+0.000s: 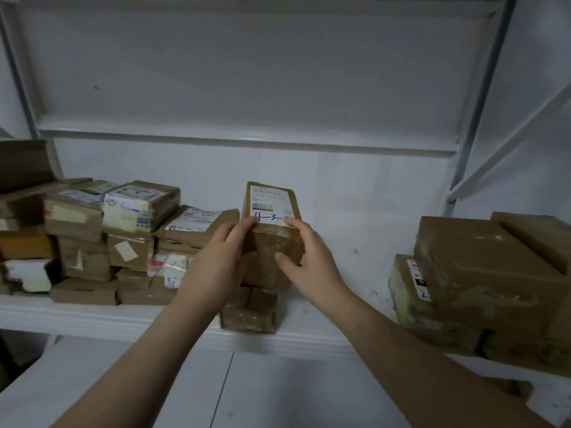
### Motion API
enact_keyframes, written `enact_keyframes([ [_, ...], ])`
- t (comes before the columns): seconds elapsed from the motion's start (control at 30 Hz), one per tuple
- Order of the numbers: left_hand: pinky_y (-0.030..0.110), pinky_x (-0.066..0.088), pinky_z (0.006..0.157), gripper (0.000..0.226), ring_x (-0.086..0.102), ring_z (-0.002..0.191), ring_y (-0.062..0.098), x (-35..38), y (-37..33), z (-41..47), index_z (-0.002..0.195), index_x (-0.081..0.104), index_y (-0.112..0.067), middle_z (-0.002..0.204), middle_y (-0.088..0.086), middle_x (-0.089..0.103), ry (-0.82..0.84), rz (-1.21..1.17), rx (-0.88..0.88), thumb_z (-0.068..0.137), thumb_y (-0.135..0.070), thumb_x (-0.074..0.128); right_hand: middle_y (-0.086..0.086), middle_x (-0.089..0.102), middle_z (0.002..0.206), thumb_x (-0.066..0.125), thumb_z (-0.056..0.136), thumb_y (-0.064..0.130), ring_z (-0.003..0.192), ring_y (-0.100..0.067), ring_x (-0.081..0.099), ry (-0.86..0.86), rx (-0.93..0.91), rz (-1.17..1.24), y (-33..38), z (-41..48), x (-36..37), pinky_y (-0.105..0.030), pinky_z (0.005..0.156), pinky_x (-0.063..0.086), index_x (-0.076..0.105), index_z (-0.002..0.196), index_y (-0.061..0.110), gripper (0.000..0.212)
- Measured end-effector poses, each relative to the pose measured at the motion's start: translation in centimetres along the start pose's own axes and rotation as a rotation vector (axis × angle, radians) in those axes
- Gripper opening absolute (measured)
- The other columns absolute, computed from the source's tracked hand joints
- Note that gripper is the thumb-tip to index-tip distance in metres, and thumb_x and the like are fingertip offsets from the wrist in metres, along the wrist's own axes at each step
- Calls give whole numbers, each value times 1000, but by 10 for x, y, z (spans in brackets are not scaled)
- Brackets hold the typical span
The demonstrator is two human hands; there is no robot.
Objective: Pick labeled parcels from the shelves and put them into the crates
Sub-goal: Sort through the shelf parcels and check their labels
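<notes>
A brown cardboard parcel [272, 208] with a white label marked in blue pen stands at the middle of the white shelf [92, 313]. It rests on top of a second taped brown parcel [250, 310]. My left hand [222, 257] grips its left side, fingertips on the top edge. My right hand [306, 257] grips its right side, thumb across the front face. No crate is in view.
A stack of several labeled parcels [123, 236] fills the shelf's left part, close to my left hand. Larger brown boxes [482, 282] sit at the right. An upper shelf [247, 137] hangs above; bare shelf surface lies between the held parcel and the right boxes.
</notes>
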State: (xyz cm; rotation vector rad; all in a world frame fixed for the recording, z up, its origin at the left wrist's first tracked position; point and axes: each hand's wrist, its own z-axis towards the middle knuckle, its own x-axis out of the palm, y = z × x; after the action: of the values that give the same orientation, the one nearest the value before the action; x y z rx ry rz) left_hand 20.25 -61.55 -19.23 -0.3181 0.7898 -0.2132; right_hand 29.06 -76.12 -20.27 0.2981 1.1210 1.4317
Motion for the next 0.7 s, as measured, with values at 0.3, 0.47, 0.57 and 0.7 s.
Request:
enact_keyframes([
  [0.3,41,48,71,45,61,83,34,16,68,13,116,64,-7,97,11,64,5,358,163,75,-22,77,2,37,138,65,88,23,118,-15,50,-40,-86,-312,-20,16,46,-27,95,44,47,133,25,48],
  [0.47,42,46,83,46,55,99,30,26,79,9,119,60,-7,113,12,58,-56,277,239,82,-34,56,-10,43,129,70,84,23,111,-26,51,-159,-233,-514,-28,11,55,-36,86,50,56,128,17,46],
  [0.57,40,44,86,47,54,104,29,25,83,12,120,58,-9,116,9,59,-25,239,301,84,-38,47,-9,46,124,73,82,20,110,-25,52,-166,-247,-464,-27,16,54,-35,93,48,58,126,12,47],
  [0.7,37,41,87,45,56,103,26,24,85,16,119,59,-12,114,6,59,-17,217,303,85,-38,46,-2,44,124,68,83,18,110,-14,52,-168,-229,-312,-30,15,52,-36,93,52,54,129,11,49],
])
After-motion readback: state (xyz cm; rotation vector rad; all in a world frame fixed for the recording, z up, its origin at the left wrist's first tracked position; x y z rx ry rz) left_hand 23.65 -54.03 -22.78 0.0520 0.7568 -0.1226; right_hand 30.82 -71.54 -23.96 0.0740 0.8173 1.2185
